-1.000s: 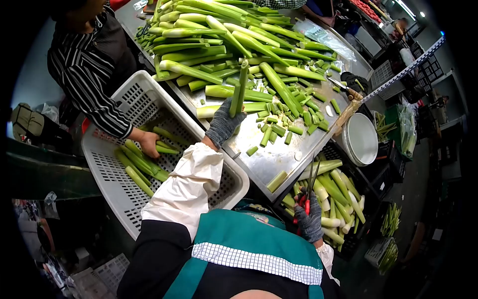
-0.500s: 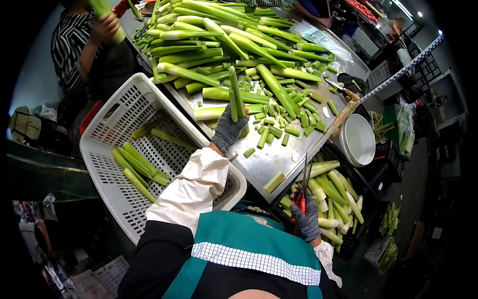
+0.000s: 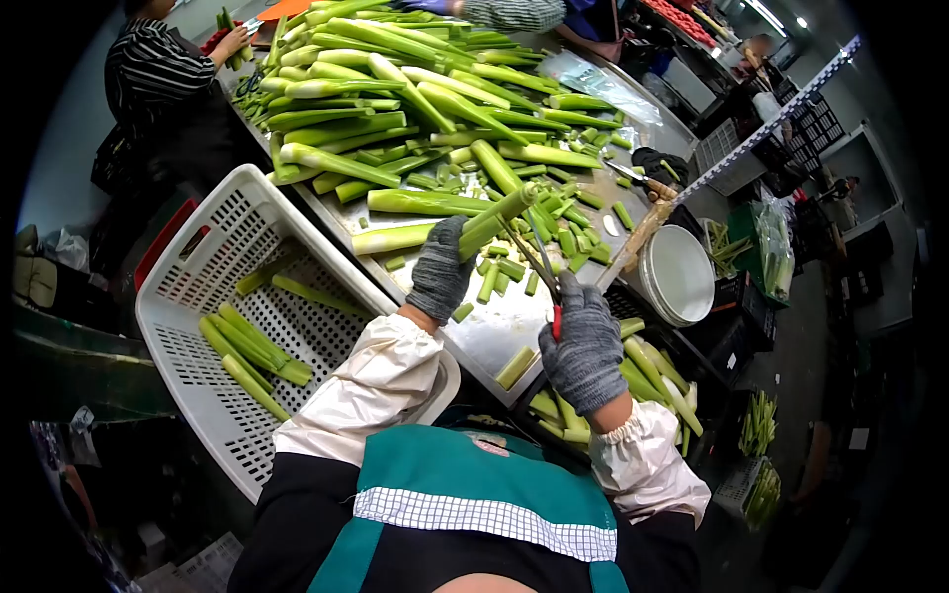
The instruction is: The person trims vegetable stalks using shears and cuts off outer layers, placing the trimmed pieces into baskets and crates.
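Note:
My left hand (image 3: 441,269), in a grey knit glove, is closed around a thick green stalk (image 3: 499,221) that slants up to the right over the metal table (image 3: 474,336). In my gloved right hand (image 3: 585,351) are scissors (image 3: 540,259) with red handles. Their blades are parted and point up beside the stalk; whether they touch it I cannot tell. Short cut stalk pieces (image 3: 509,269) lie scattered beneath. Behind them rises a big pile of long green-and-white stalks (image 3: 395,99).
A white perforated basket (image 3: 163,316) at left holds several stalks. White buckets (image 3: 682,272) stand at right, beyond a crate of pale-ended stalks (image 3: 657,371). A knife (image 3: 633,176) lies near the table's right edge. A person in a striped top (image 3: 163,74) works at far left.
My right hand has risen from beside the crate to the table, bringing the scissors to the stalk. The stalk in my left hand has tipped from upright toward the right.

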A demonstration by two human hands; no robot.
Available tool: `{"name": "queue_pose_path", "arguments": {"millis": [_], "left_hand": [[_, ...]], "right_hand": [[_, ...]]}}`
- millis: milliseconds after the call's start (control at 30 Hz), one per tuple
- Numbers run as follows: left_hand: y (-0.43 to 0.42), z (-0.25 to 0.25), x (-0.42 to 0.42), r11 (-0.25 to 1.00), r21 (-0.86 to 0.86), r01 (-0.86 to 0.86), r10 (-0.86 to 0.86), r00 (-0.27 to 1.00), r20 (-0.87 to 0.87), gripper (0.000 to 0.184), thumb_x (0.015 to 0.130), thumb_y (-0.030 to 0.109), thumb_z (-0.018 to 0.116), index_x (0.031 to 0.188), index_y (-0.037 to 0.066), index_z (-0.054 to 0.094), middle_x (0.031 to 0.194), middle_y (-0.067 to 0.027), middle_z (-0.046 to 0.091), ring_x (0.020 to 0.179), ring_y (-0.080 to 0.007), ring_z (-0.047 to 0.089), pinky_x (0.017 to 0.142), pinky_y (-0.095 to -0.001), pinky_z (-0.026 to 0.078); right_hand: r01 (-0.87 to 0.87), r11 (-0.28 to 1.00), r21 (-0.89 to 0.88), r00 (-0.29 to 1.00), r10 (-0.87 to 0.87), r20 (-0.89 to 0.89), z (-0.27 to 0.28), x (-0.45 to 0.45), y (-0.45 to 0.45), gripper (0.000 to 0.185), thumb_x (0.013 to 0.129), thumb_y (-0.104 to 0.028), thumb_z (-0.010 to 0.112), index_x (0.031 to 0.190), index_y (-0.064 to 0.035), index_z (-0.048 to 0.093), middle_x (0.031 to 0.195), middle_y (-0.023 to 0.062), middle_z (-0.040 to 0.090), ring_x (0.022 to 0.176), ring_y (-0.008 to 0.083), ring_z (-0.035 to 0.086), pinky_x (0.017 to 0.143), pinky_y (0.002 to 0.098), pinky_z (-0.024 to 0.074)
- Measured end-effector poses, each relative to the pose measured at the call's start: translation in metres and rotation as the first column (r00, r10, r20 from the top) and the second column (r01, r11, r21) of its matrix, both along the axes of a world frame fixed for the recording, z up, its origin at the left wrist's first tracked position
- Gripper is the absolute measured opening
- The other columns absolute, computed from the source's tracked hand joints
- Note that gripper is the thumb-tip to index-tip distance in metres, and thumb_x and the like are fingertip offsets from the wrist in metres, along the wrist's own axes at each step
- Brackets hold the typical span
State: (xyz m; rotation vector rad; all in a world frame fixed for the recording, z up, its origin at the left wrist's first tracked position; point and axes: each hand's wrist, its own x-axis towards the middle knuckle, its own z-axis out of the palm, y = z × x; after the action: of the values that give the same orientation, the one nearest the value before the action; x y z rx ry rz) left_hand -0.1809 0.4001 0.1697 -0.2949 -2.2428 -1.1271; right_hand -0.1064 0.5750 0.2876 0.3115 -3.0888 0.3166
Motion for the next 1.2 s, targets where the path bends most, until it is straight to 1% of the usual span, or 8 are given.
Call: {"name": "queue_pose_path", "arguments": {"millis": [367, 533, 800, 867, 967, 1067, 1167, 1200], "left_hand": [[0.0, -0.008, 0.007, 0.938, -0.311, -0.153, 0.135, 0.988, -0.082, 0.051, 0.06, 0.003, 0.056, 0.109, 0.001, 0.041, 0.099, -0.0201, 0.047, 0.091, -0.0357, 0.045, 0.083, -0.0436, 0.034], [-0.002, -0.011, 0.002, 0.904, -0.372, -0.209, 0.196, 0.978, -0.072, 0.043, 0.063, 0.003, 0.047, 0.106, 0.0, 0.045, 0.096, -0.0184, 0.048, 0.091, -0.0326, 0.046, 0.082, -0.0425, 0.035], [-0.004, -0.014, -0.016, 0.805, -0.56, -0.195, 0.259, 0.965, 0.036, 0.039, 0.07, 0.011, 0.043, 0.108, 0.004, 0.043, 0.102, -0.014, 0.048, 0.095, -0.0276, 0.045, 0.084, -0.0423, 0.033], [-0.006, -0.008, -0.023, 0.753, -0.624, -0.209, 0.29, 0.957, 0.029, 0.036, 0.071, 0.012, 0.043, 0.107, 0.005, 0.044, 0.098, -0.0123, 0.049, 0.092, -0.0265, 0.047, 0.08, -0.0444, 0.035], [-0.022, 0.035, -0.043, 0.676, -0.694, -0.248, 0.321, 0.947, -0.026, 0.032, 0.072, 0.012, 0.043, 0.104, 0.006, 0.044, 0.092, -0.01, 0.049, 0.086, -0.0252, 0.048, 0.075, -0.0443, 0.037], [-0.054, 0.073, -0.1, 0.505, -0.736, -0.451, 0.442, 0.867, -0.228, 0.026, 0.067, 0.009, 0.046, 0.093, 0.009, 0.043, 0.085, -0.0071, 0.049, 0.081, -0.0231, 0.048, 0.07, -0.0377, 0.036], [-0.097, 0.109, -0.169, 0.337, -0.793, -0.508, 0.473, 0.819, -0.324, 0.02, 0.075, 0.015, 0.043, 0.094, 0.014, 0.049, 0.087, -0.0051, 0.054, 0.081, -0.0222, 0.052, 0.07, -0.0467, 0.038], [-0.112, 0.112, -0.199, 0.27, -0.828, -0.492, 0.51, 0.802, -0.311, 0.02, 0.076, 0.015, 0.042, 0.095, 0.014, 0.049, 0.088, -0.0058, 0.055, 0.081, -0.0224, 0.053, 0.07, -0.0481, 0.038]], "right_hand": [[0.063, 0.998, -0.025, 0.998, -0.063, 0.019, -0.005, -0.025, -0.015, 0.056, 0.067, -0.02, 0.057, 0.116, -0.0039, 0.037, 0.099, 0.015, 0.045, 0.094, 0.0291, 0.048, 0.075, 0.0448, 0.0387], [-0.099, 0.959, -0.264, 0.982, 0.051, -0.183, -0.032, -0.035, -0.009, 0.035, 0.069, -0.012, 0.052, 0.101, -0.0011, 0.045, 0.085, 0.0198, 0.048, 0.078, 0.0344, 0.051, 0.069, 0.0408, 0.043], [-0.084, 0.947, -0.311, 0.986, 0.033, -0.165, -0.066, -0.055, 0.002, 0.041, 0.069, -0.014, 0.054, 0.106, 0.0014, 0.046, 0.092, 0.0206, 0.053, 0.081, 0.0329, 0.054, 0.072, 0.0387, 0.0441], [0.015, 0.939, -0.343, 0.998, 0.004, 0.055, -0.069, -0.059, 0.005, 0.039, 0.068, -0.014, 0.053, 0.103, 0.0016, 0.048, 0.09, 0.0206, 0.055, 0.082, 0.0334, 0.054, 0.073, 0.038, 0.0438], [0.148, 0.878, -0.455, 0.981, -0.071, 0.182, -0.073, -0.058, 0.018, 0.036, 0.068, -0.012, 0.053, 0.101, 0.0, 0.049, 0.084, 0.0212, 0.056, 0.079, 0.0354, 0.054, 0.071, 0.0384, 0.0435], [0.161, 0.854, -0.494, 0.974, -0.058, 0.218, -0.088, -0.042, 0.04, 0.034, 0.068, -0.01, 0.053, 0.101, -0.0022, 0.049, 0.078, 0.0195, 0.056, 0.074, 0.0337, 0.055, 0.067, 0.0372, 0.0445], [0.255, 0.697, -0.67, 0.942, -0.022, 0.335, -0.111, -0.016, 0.063, 0.03, 0.073, -0.007, 0.054, 0.102, -0.0041, 0.049, 0.063, 0.0016, 0.047, 0.053, 0.0093, 0.044, 0.049, 0.023, 0.0395], [0.271, 0.685, -0.676, 0.938, -0.032, 0.344, -0.119, -0.006, 0.07, 0.031, 0.073, -0.006, 0.054, 0.103, -0.0037, 0.048, 0.065, 0.0009, 0.047, 0.054, 0.0085, 0.044, 0.05, 0.0222, 0.0392]]}}
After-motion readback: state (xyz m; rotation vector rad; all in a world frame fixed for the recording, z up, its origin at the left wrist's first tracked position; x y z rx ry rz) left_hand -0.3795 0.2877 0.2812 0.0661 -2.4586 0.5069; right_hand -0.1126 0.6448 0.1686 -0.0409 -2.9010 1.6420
